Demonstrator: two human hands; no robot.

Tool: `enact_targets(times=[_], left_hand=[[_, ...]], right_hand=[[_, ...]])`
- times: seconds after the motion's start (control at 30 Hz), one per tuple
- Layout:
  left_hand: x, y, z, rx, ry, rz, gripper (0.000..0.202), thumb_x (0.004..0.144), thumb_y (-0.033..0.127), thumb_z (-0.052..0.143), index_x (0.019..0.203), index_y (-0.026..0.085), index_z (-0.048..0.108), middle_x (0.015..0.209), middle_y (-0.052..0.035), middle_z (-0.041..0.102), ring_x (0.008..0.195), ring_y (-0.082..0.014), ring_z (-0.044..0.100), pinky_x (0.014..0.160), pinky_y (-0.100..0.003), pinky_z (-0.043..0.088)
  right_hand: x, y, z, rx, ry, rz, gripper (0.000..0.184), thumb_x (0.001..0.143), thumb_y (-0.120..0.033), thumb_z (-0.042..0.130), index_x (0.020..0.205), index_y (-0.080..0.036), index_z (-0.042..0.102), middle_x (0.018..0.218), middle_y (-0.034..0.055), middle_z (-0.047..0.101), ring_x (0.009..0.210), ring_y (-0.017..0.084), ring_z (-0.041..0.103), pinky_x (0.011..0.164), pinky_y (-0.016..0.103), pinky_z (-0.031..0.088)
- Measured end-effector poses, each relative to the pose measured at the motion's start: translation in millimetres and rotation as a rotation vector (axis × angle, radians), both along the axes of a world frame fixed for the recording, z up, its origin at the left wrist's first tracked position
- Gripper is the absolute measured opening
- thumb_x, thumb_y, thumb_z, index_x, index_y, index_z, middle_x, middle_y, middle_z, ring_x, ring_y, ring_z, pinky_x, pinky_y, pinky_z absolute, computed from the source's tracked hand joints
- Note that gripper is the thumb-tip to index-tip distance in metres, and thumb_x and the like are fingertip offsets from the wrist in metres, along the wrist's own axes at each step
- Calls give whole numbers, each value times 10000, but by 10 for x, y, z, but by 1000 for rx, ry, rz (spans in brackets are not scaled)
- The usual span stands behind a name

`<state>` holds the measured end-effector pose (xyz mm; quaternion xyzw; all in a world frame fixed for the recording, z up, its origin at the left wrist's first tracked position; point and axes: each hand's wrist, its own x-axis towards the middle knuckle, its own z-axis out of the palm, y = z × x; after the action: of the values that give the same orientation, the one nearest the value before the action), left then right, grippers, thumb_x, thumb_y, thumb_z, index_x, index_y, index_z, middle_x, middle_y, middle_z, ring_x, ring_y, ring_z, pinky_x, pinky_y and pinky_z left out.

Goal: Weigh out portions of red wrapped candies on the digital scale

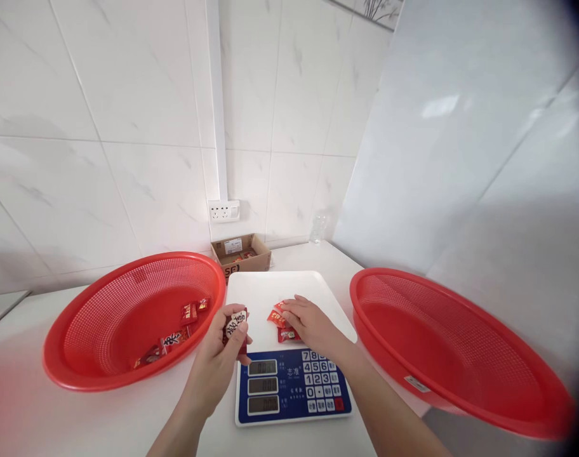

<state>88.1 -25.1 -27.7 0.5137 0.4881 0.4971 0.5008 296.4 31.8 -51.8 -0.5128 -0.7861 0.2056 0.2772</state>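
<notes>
My left hand [221,352] is closed round a red candy packet [235,325] with white lettering, held just over the left front corner of the scale's white tray [265,293]. My right hand [307,322] lies palm down on the tray, fingers resting on a few red candy packets [278,319]. The scale's blue panel [293,384] with three displays and a keypad faces me.
A red mesh basket [92,355] on the left holds several red packets [175,336]. A second red basket [461,355] on the right holds nothing visible. A small cardboard box [242,254] sits behind the scale under a wall socket [223,211]. A clear bottle [319,227] stands in the corner.
</notes>
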Motion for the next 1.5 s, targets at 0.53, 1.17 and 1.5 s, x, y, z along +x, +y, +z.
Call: enact_targets(times=[0.53,1.17,1.5], left_hand=[[-80,33,68,45,-158,207,483,754,432,618,1185,289,454,977,-8,538,804,-153,574,596,-271,559],[-10,7,103,35,-105,166,555,770,415,594,1276,294,401,1178,-46,530,868,-162,626,642,-275,565],[-89,43,54,25,-87,118,549,773,414,602,1268,280,407,1182,-63,534,884,-186,640,672,-324,586]], right_hand=[[245,-268,-32,-52,-69,-158,332,808,-235,533,1109,-225,673,1216,68,627,1167,247,514,1020,427,372],[-40,-348,-36,-15,-43,-147,185,826,-293,574,945,-214,691,1025,60,659,1031,235,546,918,381,431],[-40,-187,-55,100,-159,-213,267,872,-226,467,1049,-211,666,1080,80,645,1041,248,523,925,396,406]])
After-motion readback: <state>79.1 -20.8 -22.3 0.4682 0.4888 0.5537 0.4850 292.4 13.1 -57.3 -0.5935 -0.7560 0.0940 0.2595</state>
